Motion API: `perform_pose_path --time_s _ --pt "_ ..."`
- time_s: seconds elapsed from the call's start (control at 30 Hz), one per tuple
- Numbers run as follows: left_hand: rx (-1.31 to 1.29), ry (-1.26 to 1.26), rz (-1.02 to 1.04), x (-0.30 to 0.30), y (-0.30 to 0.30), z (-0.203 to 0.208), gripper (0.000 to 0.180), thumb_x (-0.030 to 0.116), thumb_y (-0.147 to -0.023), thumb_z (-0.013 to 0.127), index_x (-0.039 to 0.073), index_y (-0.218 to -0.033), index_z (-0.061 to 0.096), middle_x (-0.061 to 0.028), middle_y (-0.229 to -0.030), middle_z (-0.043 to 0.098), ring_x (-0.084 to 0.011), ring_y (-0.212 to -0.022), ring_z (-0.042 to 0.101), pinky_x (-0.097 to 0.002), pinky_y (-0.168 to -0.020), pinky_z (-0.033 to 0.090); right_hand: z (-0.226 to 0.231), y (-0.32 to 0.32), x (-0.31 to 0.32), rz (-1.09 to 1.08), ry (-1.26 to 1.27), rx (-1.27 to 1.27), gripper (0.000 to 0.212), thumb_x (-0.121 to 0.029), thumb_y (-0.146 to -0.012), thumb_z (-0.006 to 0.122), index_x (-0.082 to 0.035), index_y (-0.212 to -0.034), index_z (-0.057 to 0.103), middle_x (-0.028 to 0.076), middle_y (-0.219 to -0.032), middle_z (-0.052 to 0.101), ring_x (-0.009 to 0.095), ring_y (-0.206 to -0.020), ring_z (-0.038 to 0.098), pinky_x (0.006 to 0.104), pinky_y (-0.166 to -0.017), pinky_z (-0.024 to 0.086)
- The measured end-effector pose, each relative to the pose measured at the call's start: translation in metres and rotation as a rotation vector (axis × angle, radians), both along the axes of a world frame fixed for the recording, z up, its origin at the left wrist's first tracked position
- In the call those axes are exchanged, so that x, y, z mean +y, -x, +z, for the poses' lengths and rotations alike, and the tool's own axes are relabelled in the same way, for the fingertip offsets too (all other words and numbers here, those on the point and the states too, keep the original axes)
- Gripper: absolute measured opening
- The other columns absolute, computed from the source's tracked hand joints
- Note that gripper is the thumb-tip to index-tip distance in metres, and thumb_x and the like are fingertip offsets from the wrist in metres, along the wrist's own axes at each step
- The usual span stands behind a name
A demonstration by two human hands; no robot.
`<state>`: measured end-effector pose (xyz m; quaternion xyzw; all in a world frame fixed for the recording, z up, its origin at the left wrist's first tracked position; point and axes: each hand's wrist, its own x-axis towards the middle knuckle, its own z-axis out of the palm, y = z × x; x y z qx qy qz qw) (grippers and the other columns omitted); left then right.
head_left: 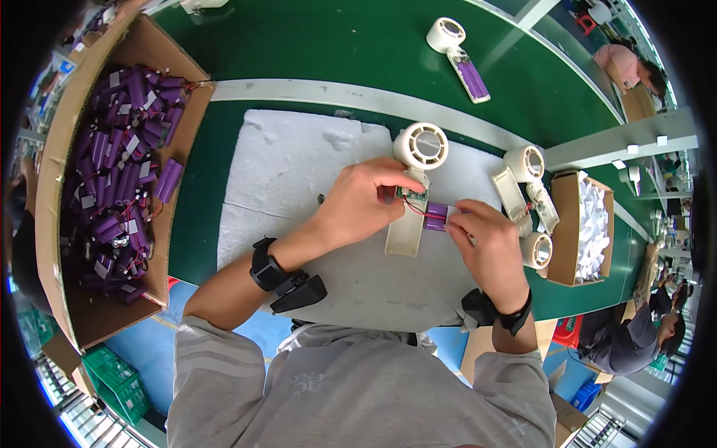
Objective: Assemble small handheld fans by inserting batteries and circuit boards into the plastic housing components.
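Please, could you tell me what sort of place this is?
Probably a factory assembly line, judging by the cardboard box of purple battery packs, open handheld fans and long green worktop.

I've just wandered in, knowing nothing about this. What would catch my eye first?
Probably the heap of shiny purple battery packs in the big brown cardboard box on the left. Next, at the centre, a round-headed cream plastic device, with the left hand on it and the right hand holding a purple pack beside it. A smaller brown cardboard box of white pieces stands at right.
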<state>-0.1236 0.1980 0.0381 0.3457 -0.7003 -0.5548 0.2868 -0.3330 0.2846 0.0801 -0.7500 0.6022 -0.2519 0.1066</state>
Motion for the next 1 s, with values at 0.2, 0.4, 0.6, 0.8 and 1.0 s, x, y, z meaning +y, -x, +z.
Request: perform_pose_path --time_s 0.2,0.4,0.6,0.8,1.0 --pt "0.009 0.055 -0.030 0.001 0.001 -0.001 0.035 -0.005 -0.074 0.060 0.007 -0.106 0.072 -0.0094 -0.112 0.065 -0.0154 -0.084 0.062 -0.0268 -0.076 0.050 0.002 -0.001 0.004 0.071 -0.014 0.098 0.010 0.000 -0.074 0.072 0.002 -0.082 0.067 0.018 -0.097 0.068 0.032 -0.080 0.066 0.0385 -0.073 0.054" --pt "-0.014 0.059 -0.056 -0.001 -0.002 0.002 0.036 -0.004 -0.074 0.061 0.009 -0.107 0.072 -0.0085 -0.111 0.065 -0.0133 -0.081 0.061 -0.0263 -0.074 0.050 0.002 -0.006 0.002 0.116 -0.011 0.199 0.009 -0.001 -0.072 0.071 0.003 -0.079 0.066 0.018 -0.096 0.070 0.032 -0.079 0.066 0.0384 -0.072 0.055" --pt "-0.004 0.065 -0.076 -0.004 0.001 -0.001 0.034 -0.003 -0.076 0.063 0.009 -0.107 0.071 -0.0051 -0.107 0.066 -0.0092 -0.075 0.055 -0.0242 -0.067 0.047 0.002 0.002 -0.001 0.054 -0.059 0.177 0.008 0.000 -0.071 0.070 0.003 -0.076 0.065 0.017 -0.095 0.070 0.030 -0.078 0.066 0.0376 -0.071 0.055" --pt "0.008 0.026 -0.125 -0.006 0.002 -0.003 0.031 -0.004 -0.077 0.063 0.007 -0.105 0.071 -0.0033 -0.105 0.065 -0.0068 -0.074 0.054 -0.0221 -0.065 0.045 0.006 0.003 -0.003 0.175 -0.014 0.148 0.007 -0.001 -0.070 0.068 0.003 -0.074 0.063 0.015 -0.089 0.068 0.031 -0.072 0.062 0.0393 -0.067 0.053" --pt "0.039 0.031 -0.041 -0.003 0.005 -0.003 0.029 -0.003 -0.077 0.064 0.005 -0.103 0.071 -0.0043 -0.104 0.066 -0.0081 -0.067 0.055 -0.0229 -0.062 0.048 -0.003 0.001 0.000 0.151 0.021 0.190 0.007 -0.003 -0.071 0.067 0.002 -0.074 0.063 0.014 -0.085 0.067 0.032 -0.072 0.061 0.0402 -0.066 0.052"
